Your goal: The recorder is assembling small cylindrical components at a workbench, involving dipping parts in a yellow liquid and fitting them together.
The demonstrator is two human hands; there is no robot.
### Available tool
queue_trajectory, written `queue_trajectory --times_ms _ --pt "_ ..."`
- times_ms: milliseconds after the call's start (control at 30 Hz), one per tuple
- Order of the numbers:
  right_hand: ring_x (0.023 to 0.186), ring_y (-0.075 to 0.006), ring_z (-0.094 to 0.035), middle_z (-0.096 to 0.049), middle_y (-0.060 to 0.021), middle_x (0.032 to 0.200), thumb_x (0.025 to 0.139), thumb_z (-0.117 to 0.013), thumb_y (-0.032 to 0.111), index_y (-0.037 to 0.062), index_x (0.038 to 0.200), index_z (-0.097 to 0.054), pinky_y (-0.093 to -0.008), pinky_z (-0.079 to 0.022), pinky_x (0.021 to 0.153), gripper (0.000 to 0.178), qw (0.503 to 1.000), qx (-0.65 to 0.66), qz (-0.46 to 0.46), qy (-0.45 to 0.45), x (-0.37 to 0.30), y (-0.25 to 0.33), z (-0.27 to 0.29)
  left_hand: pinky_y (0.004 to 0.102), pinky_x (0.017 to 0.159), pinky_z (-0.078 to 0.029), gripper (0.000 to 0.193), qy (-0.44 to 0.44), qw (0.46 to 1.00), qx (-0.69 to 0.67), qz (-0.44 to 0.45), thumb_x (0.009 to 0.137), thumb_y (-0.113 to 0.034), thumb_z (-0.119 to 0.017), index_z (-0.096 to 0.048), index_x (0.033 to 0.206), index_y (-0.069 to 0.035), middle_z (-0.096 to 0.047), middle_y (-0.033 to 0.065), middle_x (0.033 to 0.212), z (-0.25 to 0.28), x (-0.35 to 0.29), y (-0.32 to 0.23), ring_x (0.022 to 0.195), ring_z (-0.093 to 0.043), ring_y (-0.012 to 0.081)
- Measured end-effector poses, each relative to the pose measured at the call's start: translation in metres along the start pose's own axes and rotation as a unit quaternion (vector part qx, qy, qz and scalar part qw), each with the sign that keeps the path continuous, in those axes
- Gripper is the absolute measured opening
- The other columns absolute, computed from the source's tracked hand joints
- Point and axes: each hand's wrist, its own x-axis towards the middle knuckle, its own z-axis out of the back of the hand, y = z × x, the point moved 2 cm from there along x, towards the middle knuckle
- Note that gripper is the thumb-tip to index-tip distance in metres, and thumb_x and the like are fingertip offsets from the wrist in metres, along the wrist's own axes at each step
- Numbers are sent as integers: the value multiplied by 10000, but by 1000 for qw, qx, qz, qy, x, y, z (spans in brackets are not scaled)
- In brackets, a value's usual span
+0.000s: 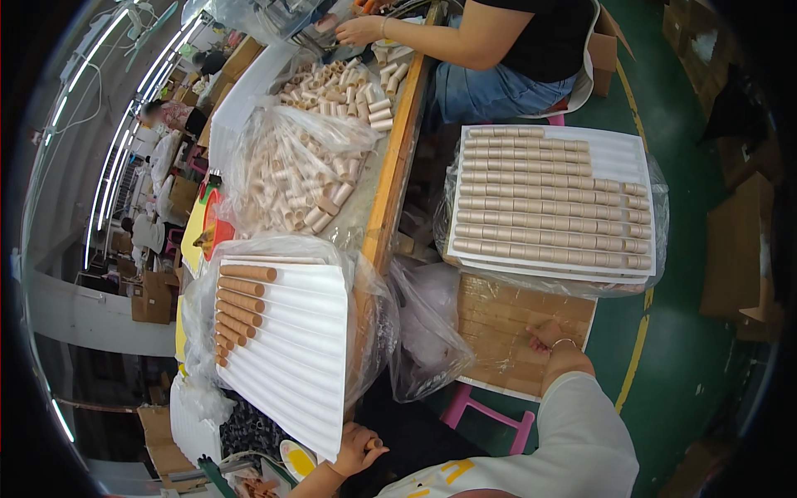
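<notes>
At the lower middle, my left hand is closed around a short brown cardboard tube, whose end shows by the thumb. Just above that hand lies a white ridged tray, with rows of brown tubes along its left side. My right hand hovers over a tape-covered cardboard box; its fingers are loosely bent and apart, and I see nothing in them. Beyond it, a second white ridged tray carries many rows of pale beige tubes.
Loose pale tubes are heaped in clear plastic on the wood-edged table. A co-worker's hand works at its far end. An orange-red bowl stands at left. A pink stool is beneath the box.
</notes>
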Motion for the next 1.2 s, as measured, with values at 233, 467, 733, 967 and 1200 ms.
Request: queue_trajectory --times_ms 233,467,733,967,1200 --pt "420 -152 -525 -616 -93 575 869 -570 422 -4 631 -654 -299 -403 380 496 1000 6 0 -11 7 -5 -1 343 608 -403 284 4 999 15 -46 656 -232 -772 -521 616 -105 -528 19 605 3 4 1 608 -498 225" --pt "427 -154 -535 -622 -89 578 833 -628 411 2 617 -651 -297 -411 387 463 999 -36 -22 -19 1 -3 -2 328 557 -385 338 -18 998 -7 -60 666 -164 -756 -437 559 -131 -490 14 558 0 5 0 563 -443 210" --pt "423 -155 -538 -617 -84 561 810 -661 399 20 581 -638 -291 -406 383 443 999 -22 -32 -11 5 -4 0 331 560 -385 364 -8 998 0 -55 688 -160 -741 -408 544 -135 -475 18 547 1 8 -2 556 -431 204" --pt "404 -157 -531 -610 -82 544 809 -664 395 21 576 -635 -289 -411 381 442 999 -9 -32 -29 5 -3 -5 322 552 -391 410 7 998 -9 -58 697 -152 -734 -361 528 -129 -476 19 555 1 4 4 562 -444 204" --pt "402 -155 -531 -611 -88 543 794 -687 365 18 567 -634 -280 -420 383 418 999 9 -19 -32 6 -5 -5 293 530 -373 386 9 996 -1 -84 650 -167 -771 -410 516 -141 -527 -21 554 -1 3 9 531 -482 167"
